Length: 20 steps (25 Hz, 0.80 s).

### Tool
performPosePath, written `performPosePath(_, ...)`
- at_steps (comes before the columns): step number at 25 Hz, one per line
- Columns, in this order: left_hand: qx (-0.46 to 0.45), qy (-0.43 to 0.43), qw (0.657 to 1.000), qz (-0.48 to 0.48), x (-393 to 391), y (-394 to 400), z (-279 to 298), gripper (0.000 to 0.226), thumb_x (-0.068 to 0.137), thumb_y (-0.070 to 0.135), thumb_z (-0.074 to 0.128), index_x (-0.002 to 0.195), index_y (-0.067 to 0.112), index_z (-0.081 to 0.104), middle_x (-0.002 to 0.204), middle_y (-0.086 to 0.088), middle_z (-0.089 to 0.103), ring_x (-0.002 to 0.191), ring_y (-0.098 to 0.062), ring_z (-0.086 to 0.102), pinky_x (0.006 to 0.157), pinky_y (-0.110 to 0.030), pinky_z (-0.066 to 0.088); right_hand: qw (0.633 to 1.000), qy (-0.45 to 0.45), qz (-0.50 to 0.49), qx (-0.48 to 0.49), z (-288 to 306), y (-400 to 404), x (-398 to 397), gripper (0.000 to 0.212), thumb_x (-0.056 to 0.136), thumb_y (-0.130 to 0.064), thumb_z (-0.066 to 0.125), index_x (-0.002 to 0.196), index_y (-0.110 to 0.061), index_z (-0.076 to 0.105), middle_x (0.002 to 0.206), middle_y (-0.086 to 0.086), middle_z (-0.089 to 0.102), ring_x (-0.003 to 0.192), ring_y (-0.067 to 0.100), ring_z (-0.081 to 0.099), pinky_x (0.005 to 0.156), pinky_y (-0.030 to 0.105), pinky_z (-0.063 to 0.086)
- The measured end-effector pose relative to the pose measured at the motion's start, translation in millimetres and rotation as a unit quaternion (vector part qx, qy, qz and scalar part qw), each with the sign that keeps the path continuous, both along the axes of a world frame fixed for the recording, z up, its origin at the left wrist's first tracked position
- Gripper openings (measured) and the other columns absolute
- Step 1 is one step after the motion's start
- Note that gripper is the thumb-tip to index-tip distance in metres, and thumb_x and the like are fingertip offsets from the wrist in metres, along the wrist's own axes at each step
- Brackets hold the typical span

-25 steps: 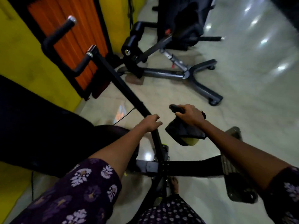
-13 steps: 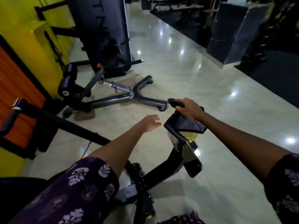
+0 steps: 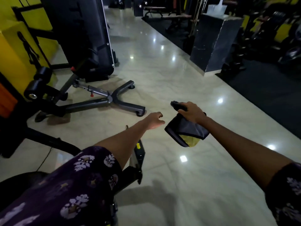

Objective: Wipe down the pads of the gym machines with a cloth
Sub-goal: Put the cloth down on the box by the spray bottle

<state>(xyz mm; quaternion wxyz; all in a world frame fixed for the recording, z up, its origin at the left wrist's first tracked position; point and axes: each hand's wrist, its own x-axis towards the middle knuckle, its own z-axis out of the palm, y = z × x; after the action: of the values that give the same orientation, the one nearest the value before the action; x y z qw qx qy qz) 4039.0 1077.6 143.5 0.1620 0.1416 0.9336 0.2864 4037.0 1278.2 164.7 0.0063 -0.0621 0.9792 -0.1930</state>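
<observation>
Your right hand (image 3: 192, 112) grips the dark cloth (image 3: 185, 131) at frame centre, as before. Your left hand (image 3: 154, 119) hangs loosely curled, holding nothing. The foot plate seen beneath the cloth half a second ago has dropped to lower left.

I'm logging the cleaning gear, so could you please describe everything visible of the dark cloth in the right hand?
The dark grey cloth looks soft and folded, hanging in mid-air below the right hand, whose curled fingers grip its bunched top. A yellow-green patch shows at its lower edge. A black bunched end sticks out past the fingers. It hangs above the pale floor, touching nothing else.
</observation>
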Motion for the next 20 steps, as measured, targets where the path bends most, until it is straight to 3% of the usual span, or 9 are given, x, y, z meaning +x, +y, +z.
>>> performPosePath(5,0.031,0.003,1.0,0.007,-12,61,15,0.05,0.093,0.02,0.056,0.137,0.003,0.041,0.145,-0.012,0.042,0.132,-0.024,0.041,0.103,-0.028,0.034,1.0,-0.007,-0.009,0.021,13,71,-15,0.046,0.094,-0.033,0.049,0.139,-0.03,0.044,0.122,0.018,0.048,0.113,0.035,0.05,0.092,0.042,0.043)
performPosePath(11,0.002,0.015,1.0,0.007,-63,97,26,0.052,0.092,0.022,0.058,0.137,0.005,0.041,0.143,-0.012,0.044,0.129,-0.025,0.045,0.102,-0.031,0.038,1.0,0.008,-0.02,-0.011,19,115,-43,0.045,0.094,-0.033,0.049,0.138,-0.031,0.044,0.119,0.018,0.048,0.11,0.035,0.05,0.093,0.041,0.043)
performPosePath(20,0.044,0.02,0.998,0.03,-199,162,36,0.05,0.09,0.021,0.061,0.134,0.006,0.043,0.139,-0.012,0.047,0.124,-0.024,0.048,0.095,-0.025,0.037,0.999,0.019,-0.037,-0.007,36,177,-166,0.044,0.093,-0.033,0.048,0.137,-0.032,0.045,0.118,0.015,0.049,0.11,0.033,0.051,0.095,0.042,0.042)
